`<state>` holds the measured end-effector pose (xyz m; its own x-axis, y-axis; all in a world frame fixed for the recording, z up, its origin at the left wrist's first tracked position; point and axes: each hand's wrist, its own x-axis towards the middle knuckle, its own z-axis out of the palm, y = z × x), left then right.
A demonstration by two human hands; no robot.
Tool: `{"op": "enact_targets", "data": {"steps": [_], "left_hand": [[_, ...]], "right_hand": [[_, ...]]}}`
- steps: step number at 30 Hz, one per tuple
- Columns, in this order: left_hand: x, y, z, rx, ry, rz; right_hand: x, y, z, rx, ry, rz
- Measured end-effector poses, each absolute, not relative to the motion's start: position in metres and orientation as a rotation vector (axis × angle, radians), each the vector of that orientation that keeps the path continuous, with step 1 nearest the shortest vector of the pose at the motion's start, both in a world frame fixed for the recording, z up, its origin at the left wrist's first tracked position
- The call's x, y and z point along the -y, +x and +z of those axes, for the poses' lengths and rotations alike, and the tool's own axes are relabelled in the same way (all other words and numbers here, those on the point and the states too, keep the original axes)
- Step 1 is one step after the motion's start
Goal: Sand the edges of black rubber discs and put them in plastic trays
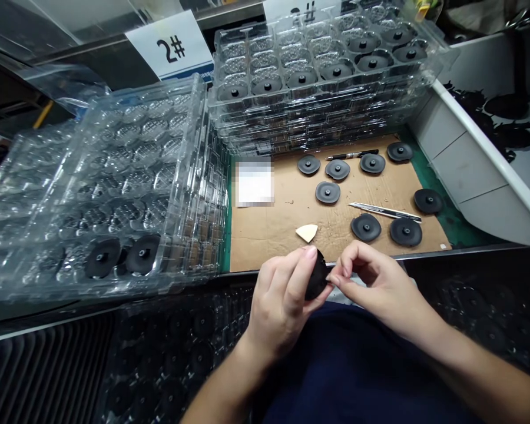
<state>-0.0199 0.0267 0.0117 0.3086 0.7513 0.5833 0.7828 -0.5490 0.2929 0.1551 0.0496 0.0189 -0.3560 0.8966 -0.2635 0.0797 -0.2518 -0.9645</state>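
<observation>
My left hand is closed around a black round rubber disc, held on edge just above my lap. The fingertips of my right hand pinch the disc's right rim. Both hands hover at the near edge of a cardboard sheet. Several more black discs lie on that sheet, the nearest ones to the right of my hands. A small cream-coloured wedge lies right in front of my left hand.
A utility knife and a pen lie among the discs. Stacked clear blister trays with discs stand at the back; another tilted stack sits left, holding two discs. A "2#" sign stands behind. A white bin wall borders the right.
</observation>
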Motion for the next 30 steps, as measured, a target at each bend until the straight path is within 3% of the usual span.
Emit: {"op": "enact_targets", "data": {"steps": [10,17,24,30], "left_hand": [[-0.027,-0.017,0.008,1.437,-2.507,-1.112],[-0.017,-0.009,-0.003,1.867,-2.565,-1.612],[-0.010,0.003,-0.003,1.975,-2.594,-1.789],[-0.004,0.021,0.006,2.092,-2.610,-1.921]], "right_hand": [[-0.048,0.158,0.017,1.285,-1.231,1.707],[-0.032,0.169,0.000,0.887,-1.161,1.815],[-0.005,0.203,-0.015,1.498,-1.301,1.191],[0.005,0.215,-0.015,1.781,-1.229,0.902]]}}
